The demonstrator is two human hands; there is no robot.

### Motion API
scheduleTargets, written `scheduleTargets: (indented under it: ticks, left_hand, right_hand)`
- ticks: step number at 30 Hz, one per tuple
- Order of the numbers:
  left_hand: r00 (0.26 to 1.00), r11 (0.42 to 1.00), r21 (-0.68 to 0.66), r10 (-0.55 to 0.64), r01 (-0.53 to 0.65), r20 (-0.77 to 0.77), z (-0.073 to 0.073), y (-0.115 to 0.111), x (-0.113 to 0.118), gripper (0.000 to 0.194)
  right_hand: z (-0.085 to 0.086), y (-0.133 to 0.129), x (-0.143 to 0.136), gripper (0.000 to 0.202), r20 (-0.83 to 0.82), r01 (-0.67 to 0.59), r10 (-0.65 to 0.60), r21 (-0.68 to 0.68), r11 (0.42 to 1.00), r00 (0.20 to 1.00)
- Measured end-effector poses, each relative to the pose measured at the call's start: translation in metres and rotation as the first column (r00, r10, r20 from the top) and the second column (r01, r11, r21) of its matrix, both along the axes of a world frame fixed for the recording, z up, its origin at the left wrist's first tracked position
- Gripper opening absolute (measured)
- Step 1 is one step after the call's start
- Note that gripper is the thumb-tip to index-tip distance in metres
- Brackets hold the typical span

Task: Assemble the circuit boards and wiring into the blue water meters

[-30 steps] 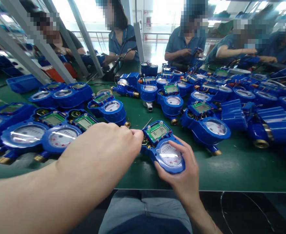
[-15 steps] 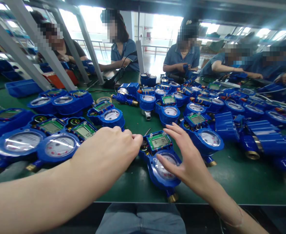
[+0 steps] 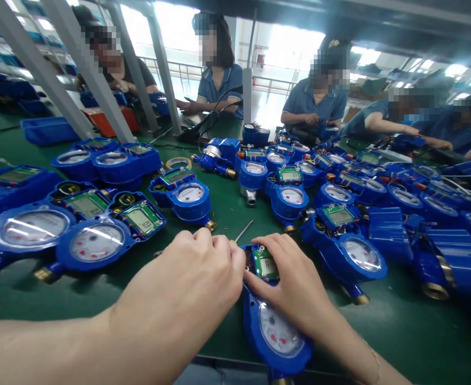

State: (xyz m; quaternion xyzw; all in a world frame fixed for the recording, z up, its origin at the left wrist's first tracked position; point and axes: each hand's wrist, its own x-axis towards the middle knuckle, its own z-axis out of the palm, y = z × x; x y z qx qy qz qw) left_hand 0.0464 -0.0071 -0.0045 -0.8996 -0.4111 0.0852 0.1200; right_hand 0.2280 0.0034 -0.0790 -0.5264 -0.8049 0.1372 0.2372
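Observation:
A blue water meter (image 3: pixel 281 334) lies in front of me, its round dial toward me and its green circuit board with a small display (image 3: pixel 268 266) on the far side. My right hand (image 3: pixel 295 278) grips its upper part, with the thumb across the board's near edge, and covers part of the display. Fingers curled tight, my left hand (image 3: pixel 203 272) is at the meter's left edge. What those fingers hold, if anything, is hidden. Just beyond them, a thin metal shaft (image 3: pixel 245 230) with a bit of yellow at its near end points away from me.
Several similar meters stand left, such as one water meter (image 3: pixel 97 243), and many crowd the right and back, including another meter (image 3: pixel 345 246). A tape roll (image 3: pixel 179 163) and a blue bin (image 3: pixel 51 131) are farther off on the green table (image 3: pixel 219 214). Several people work opposite.
My right hand has closed from spread fingers onto the meter's upper part. The meter sits lower in view, and more of the metal shaft shows. The view has shifted slightly.

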Motion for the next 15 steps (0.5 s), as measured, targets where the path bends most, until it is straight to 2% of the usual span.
scheduleTargets:
  ticks: [3, 8, 15]
  left_hand:
    - [0.996, 0.996, 0.037, -0.079, 0.078, 0.028, -0.002, 0.006, -0.002, 0.018]
    - [0.984, 0.974, 0.155, -0.172, 0.165, 0.037, -0.013, 0.012, -0.008, 0.017]
    - [0.985, 0.975, 0.171, -0.155, 0.141, 0.07, -0.024, 0.01, -0.019, 0.019]
  right_hand:
    - [-0.004, -0.003, 0.001, 0.034, -0.056, 0.025, -0.024, 0.008, 1.0, 0.998]
    - [-0.007, -0.001, 0.004, 0.031, -0.139, 0.013, -0.008, 0.037, 0.999, 0.99]
    - [-0.007, 0.003, 0.002, 0.029, -0.244, 0.016, -0.002, 0.057, 0.998, 0.97]
